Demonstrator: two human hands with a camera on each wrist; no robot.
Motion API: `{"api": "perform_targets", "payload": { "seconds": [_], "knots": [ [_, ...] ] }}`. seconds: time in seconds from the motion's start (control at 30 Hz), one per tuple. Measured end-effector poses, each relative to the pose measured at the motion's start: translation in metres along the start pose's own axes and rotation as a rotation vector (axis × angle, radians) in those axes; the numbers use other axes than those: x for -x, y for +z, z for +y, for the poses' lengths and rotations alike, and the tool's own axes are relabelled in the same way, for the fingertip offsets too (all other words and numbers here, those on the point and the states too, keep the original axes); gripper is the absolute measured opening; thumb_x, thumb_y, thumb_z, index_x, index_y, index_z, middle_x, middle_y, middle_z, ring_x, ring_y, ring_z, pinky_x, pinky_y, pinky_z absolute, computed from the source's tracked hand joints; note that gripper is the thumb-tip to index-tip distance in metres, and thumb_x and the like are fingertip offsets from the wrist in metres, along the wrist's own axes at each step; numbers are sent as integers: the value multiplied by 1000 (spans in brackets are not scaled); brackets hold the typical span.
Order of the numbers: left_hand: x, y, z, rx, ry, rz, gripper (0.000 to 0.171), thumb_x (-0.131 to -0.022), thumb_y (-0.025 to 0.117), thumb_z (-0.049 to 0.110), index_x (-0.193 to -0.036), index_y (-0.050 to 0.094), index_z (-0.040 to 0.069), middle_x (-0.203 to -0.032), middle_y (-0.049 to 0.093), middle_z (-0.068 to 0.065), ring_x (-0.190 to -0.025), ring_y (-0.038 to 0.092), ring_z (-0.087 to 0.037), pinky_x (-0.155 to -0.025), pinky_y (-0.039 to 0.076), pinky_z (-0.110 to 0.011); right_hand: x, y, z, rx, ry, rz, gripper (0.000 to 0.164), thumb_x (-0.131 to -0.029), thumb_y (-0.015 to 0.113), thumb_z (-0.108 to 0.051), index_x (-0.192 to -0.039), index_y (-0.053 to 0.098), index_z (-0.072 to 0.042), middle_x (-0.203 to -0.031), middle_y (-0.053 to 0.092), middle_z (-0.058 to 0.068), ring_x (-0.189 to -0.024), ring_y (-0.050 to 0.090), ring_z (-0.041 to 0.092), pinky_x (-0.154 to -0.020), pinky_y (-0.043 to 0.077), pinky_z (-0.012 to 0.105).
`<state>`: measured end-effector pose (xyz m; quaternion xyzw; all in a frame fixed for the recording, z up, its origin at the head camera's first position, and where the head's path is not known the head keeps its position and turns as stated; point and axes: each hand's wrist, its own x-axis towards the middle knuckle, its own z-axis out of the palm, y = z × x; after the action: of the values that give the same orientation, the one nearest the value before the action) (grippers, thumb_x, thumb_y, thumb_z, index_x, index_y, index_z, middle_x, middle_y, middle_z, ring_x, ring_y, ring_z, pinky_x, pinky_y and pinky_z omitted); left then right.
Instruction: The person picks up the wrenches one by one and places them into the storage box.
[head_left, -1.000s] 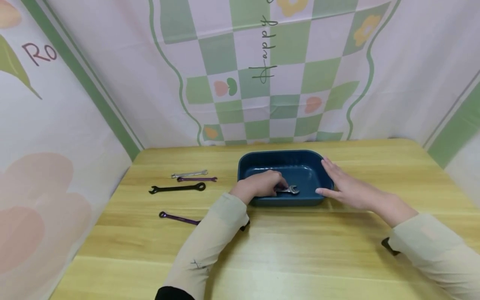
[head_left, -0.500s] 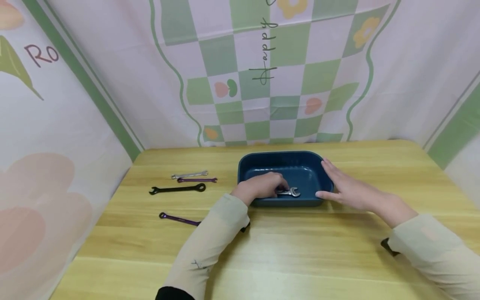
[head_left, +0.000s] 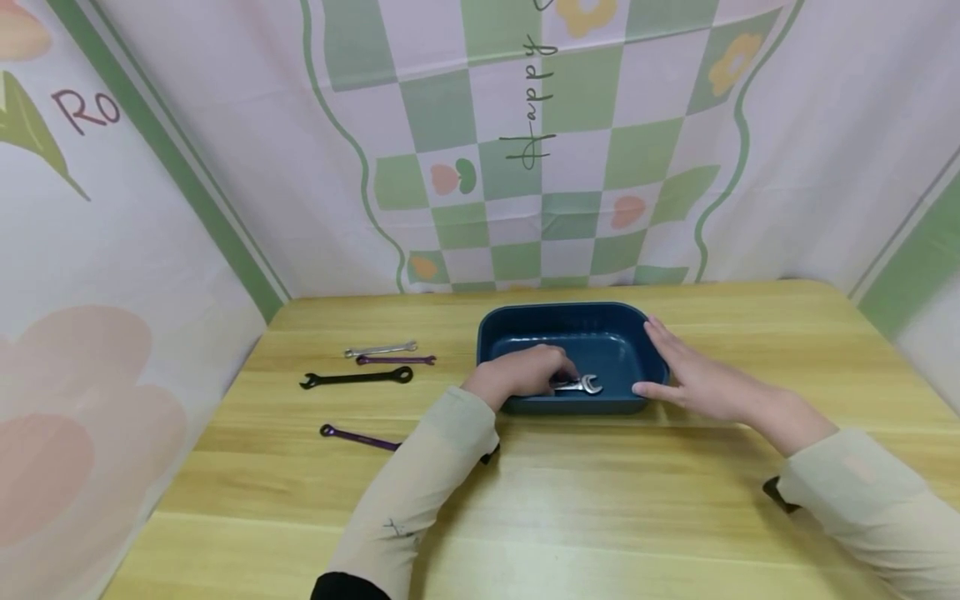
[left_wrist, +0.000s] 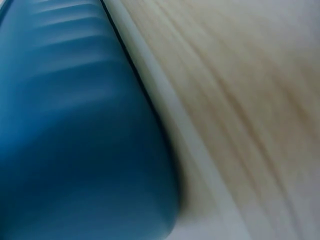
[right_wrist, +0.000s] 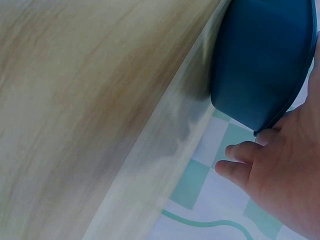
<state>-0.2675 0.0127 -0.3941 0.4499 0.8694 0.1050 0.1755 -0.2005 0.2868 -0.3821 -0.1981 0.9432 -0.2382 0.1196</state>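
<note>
A dark blue rectangular bin (head_left: 615,354) stands on the table. My left hand (head_left: 528,369) reaches over its front edge, fingers curled on a silver combination wrench (head_left: 587,384) low inside; the wrench's open end shows to the right, while the rest is hidden by the hand. My right hand (head_left: 701,379) rests against the bin's right end, fingers extended and thumb at the front right corner. In the right wrist view, that hand's fingers (right_wrist: 235,170) lie by the rim. Only the bin's outer wall (left_wrist: 75,125) and table appear in the left wrist view.
Left of the bin lie a small silver wrench (head_left: 381,350), a small purple wrench (head_left: 397,360) and a black wrench (head_left: 356,378). Nearer, another purple wrench (head_left: 358,438) is partly covered by my left sleeve. A patterned curtain (head_left: 570,200) hangs behind the wooden table (head_left: 600,500).
Hardly anything differs. The silver wrench's open end has shifted very slightly to the right inside the bin; both hands keep their places.
</note>
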Motion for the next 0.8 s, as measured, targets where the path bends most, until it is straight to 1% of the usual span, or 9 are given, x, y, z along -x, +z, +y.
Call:
{"api": "perform_targets", "payload": {
  "seconds": [0.3, 0.43, 0.57, 0.7, 0.8],
  "knots": [
    [-1, 0, 1, 11, 8, -3, 37, -98, 62, -5, -132, 70, 9, -129, 68, -3, -118, 61, -11, -96, 47, -17, 1, 0, -3, 3, 3, -7, 104, -101, 59, -53, -162, -9, -2, -167, -13, 23, -148, 7, 55, -113, 17, 72],
    [0, 1, 2, 47, -19, 6, 37, -100, 60, -5, -131, 71, 10, -129, 69, -2, -118, 61, -10, -97, 47, -18, 1, 1, -2, 4, 1, -7, 104, -101, 59, -53, -162, -9, -2, -167, -13, 23, -148, 7, 55, -113, 17, 72],
    [3, 1, 4, 85, -48, 25, 36, -99, 61, -5, -129, 72, 10, -127, 70, -2, -113, 63, -9, -94, 49, -18, -1, 2, -1, 3, -1, -10, 105, -101, 59, -53, -162, -9, -2, -167, -12, 25, -149, 5, 54, -113, 17, 71],
    [5, 1, 4, 117, -74, 63, 33, -99, 63, -3, -126, 74, 11, -124, 71, -1, -109, 64, -8, -91, 49, -17, -2, 3, 1, -3, 0, -13, 104, -101, 58, -52, -162, -9, -1, -167, -13, 24, -149, 5, 54, -114, 16, 71],
    [8, -1, 5, 102, -100, 89, 29, -100, 64, 3, -126, 74, 11, -121, 71, 0, -105, 65, -8, -89, 50, -17, -3, 2, 1, -4, 1, -8, 104, -101, 59, -52, -162, -9, -1, -167, -13, 24, -149, 5, 55, -114, 16, 71]
  ]
}}
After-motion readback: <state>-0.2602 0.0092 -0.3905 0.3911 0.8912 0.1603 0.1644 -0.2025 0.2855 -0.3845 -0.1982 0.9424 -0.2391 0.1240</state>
